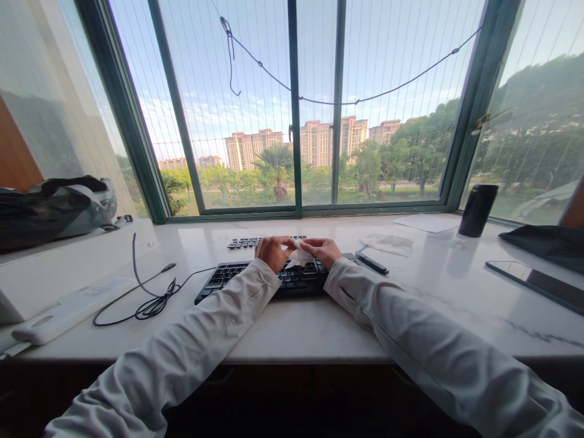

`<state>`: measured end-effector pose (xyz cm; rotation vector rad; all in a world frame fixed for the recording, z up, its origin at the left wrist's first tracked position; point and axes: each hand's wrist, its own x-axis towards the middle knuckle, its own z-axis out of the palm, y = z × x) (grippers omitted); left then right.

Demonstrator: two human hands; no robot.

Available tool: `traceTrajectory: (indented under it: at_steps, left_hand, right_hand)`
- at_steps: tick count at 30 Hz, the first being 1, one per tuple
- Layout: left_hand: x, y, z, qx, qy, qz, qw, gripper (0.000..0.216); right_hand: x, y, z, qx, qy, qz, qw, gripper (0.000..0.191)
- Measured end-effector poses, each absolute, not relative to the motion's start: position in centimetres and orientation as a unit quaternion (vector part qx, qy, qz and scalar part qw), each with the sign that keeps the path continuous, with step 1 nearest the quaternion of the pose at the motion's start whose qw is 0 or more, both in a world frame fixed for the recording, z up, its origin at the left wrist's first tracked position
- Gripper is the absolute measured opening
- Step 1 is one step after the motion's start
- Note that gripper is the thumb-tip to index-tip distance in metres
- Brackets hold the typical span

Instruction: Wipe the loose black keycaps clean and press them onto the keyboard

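Above one keyboard [269, 277], two hands [274, 252] [323, 249] pinch one wipe [300, 250].

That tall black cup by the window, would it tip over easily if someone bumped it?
Probably: the black cup is tall and narrow and already looks tilted. It would likely slide on the glossy white counter and, being round, might roll once down.

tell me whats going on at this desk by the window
A person in white sleeves holds a small white wipe between both hands, left hand and right hand, just above a black keyboard on a pale counter. A second keyboard lies behind it, nearer the window. Another crumpled tissue and a dark pen-like item lie to the right, with a black cup and a phone farther right. A coiled cable lies to the left.
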<state>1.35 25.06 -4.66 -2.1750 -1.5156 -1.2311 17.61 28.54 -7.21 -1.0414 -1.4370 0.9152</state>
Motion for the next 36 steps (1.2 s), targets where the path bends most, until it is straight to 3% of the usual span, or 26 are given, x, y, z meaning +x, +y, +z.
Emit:
traceTrajectory:
  at_steps: [18,27,36]
  left_hand:
    - [1.5,24.8,-4.4,-0.740,-0.518,-0.414,0.110,0.022]
    - [1.5,25.1,-4.4,-0.759,-0.464,-0.450,0.080,0.029]
    - [1.6,24.8,-4.3,-0.756,-0.466,-0.451,0.089,0.026]
  right_hand:
    - [17.7,28.6,-7.2,-0.447,-0.614,0.360,0.543,0.045]
    - [18.1,28.5,-6.6,-0.466,-0.645,0.341,0.500,0.042]
    - [18.3,28.2,-6.0,-0.497,-0.687,0.245,0.470,0.038]
